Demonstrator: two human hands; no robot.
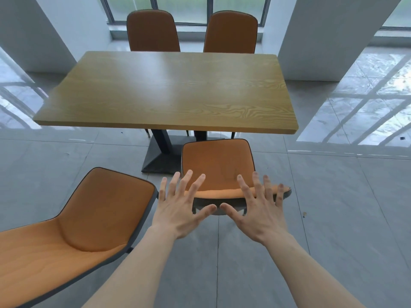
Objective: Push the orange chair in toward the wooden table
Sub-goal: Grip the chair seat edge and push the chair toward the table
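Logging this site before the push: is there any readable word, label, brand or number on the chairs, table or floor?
None. No text shows on the wooden table, the orange chair near both hands, the other chairs, or the floor. Small dark specks on the tiles are too small to identify.

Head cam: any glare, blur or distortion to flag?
Head view: strong window glare on the glossy floor at right; soft sheen on the wooden table; wide-angle bending of the pillar and table edges; both hands and the near orange chair look sharp.

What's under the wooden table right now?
Under the table: a dark pedestal base and thin chair legs. The tabletop hides everything further back.
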